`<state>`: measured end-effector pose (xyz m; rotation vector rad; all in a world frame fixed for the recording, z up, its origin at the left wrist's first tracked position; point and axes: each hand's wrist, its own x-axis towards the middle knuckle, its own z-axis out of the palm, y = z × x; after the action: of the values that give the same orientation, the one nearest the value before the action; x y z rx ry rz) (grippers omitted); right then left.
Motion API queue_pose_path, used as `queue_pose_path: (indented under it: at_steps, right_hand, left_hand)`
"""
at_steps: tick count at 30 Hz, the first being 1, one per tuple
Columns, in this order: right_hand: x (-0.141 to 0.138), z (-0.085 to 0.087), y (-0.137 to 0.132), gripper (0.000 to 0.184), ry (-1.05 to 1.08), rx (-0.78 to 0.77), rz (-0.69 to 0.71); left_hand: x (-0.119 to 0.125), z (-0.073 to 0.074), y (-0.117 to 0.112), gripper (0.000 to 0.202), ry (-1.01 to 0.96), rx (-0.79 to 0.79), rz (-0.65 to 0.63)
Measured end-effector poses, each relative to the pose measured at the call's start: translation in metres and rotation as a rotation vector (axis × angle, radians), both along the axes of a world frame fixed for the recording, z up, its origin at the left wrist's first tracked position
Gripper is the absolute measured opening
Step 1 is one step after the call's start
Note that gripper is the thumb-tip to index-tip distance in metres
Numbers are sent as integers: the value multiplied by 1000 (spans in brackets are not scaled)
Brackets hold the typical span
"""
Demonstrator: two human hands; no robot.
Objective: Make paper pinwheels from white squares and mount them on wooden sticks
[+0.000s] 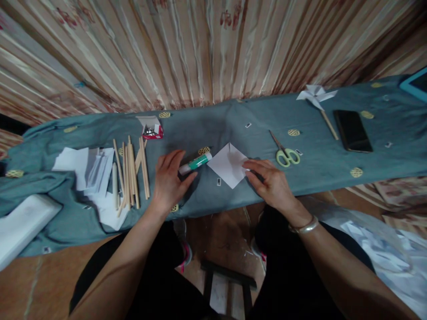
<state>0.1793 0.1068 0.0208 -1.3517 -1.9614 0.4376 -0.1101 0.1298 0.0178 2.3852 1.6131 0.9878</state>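
A white paper square lies on the cloth with one corner toward the curtain and a short line running in from that corner. My right hand has its thumb and forefinger closed on the square's right corner. Beside the square's left corner is a green and white glue stick, lying at a slant. My left hand is around its near end with thumb and fingers apart, not closed on it. Green-handled scissors rest to the right of the paper.
Wooden sticks, white paper pieces and a small red box of metal bits are on the left. A paper pinwheel on a stick and a black phone lie right. A curtain hangs behind.
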Motion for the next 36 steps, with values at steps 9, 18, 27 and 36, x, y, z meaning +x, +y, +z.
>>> queue_pose_path:
  at_steps: [9, 18, 27, 36]
  right_hand:
    - [-5, -5, -10, 27, -122, 47, 87]
    - [-5, -6, -9, 27, -120, -6, 88]
    - [-5, 0, -10, 29, -80, -65, 87]
    - [-9, 0, -15, 12, 33, -124, 84]
  left_hand:
    - [60, -1, -11, 24, 183, 58, -451]
    - [63, -7, -4, 17, 169, 89, -475]
    - [67, -10, -4, 16, 135, 64, -445]
    - [74, -3, -17, 14, -9, -105, -467]
